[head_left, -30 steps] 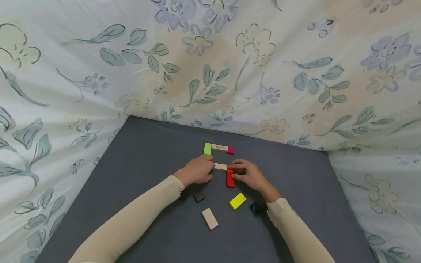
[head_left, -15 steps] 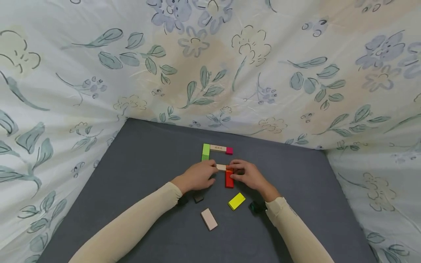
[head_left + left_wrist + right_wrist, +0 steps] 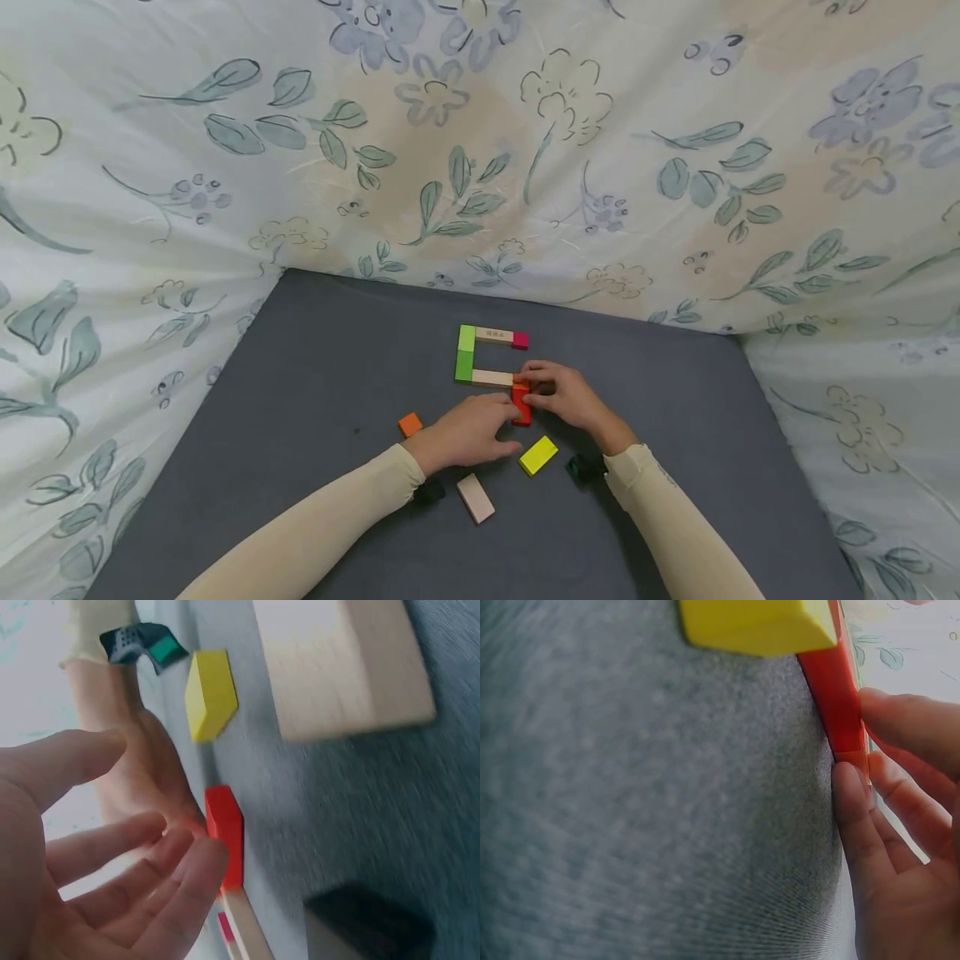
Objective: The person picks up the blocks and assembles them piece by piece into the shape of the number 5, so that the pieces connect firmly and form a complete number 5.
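My left hand (image 3: 468, 429) hangs palm down with loosely bent fingers and thumb apart, its fingertips at the left side of the red block (image 3: 522, 410); the left wrist view shows no block in that hand (image 3: 112, 862). My right hand (image 3: 566, 400) touches the red block with its thumb and an orange piece (image 3: 851, 758) at the red block's far end with a fingertip. A pale wooden block (image 3: 492, 378) runs from there to a green block (image 3: 464, 367). Beyond are a light green block (image 3: 467, 337), a printed wooden block (image 3: 494, 335) and a magenta piece (image 3: 521, 341).
Nearer the body lie a yellow block (image 3: 538, 456) and a pale wooden block (image 3: 476, 499). An orange block (image 3: 409, 424) sits left of the left hand. The left wrist view shows a dark block (image 3: 367, 922). Floral cloth (image 3: 450, 167) borders the grey surface (image 3: 337, 358).
My left hand has moved from the green block toward the body and right, to the red block, uncovering the green block and the orange block at left. The right hand has barely moved.
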Motion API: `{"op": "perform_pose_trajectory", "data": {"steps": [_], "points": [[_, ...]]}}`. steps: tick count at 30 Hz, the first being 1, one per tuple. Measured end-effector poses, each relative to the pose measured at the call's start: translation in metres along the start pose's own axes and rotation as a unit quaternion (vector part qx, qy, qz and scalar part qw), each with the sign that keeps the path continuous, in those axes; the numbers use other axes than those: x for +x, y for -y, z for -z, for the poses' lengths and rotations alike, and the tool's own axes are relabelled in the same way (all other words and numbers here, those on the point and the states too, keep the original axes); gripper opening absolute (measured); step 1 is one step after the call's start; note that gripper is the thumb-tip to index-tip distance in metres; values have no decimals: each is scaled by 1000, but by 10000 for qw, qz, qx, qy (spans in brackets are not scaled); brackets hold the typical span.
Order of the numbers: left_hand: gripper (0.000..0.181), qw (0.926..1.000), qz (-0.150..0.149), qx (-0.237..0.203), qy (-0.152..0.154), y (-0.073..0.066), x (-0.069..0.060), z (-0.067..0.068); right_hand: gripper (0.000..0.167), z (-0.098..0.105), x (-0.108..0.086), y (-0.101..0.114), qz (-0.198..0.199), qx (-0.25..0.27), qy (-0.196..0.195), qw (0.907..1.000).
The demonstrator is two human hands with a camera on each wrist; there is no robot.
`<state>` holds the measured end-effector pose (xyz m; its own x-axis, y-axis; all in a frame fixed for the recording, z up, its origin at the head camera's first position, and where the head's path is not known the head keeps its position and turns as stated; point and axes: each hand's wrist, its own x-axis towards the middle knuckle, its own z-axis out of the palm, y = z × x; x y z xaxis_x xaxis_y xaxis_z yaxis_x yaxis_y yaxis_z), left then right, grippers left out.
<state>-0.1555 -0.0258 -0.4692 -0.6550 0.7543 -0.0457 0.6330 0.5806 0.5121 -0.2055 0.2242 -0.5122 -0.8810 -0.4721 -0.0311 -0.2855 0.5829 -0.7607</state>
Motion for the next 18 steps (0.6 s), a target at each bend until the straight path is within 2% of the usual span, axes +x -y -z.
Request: {"op": "perform_pose_trajectory", "data": {"steps": [6,10,18], "points": [[47,9998,68,165,-66,-19,6,-14,38,1,-1,3,49,-39,-9,10000],[43,9996,89,243,-79,-32,11,-23,38,1,-1,2,4,-24,-47,10000],[46,9985,420,353,-51,-42,16,-37,36,0,0,0,30,11,-47,10000]]}}
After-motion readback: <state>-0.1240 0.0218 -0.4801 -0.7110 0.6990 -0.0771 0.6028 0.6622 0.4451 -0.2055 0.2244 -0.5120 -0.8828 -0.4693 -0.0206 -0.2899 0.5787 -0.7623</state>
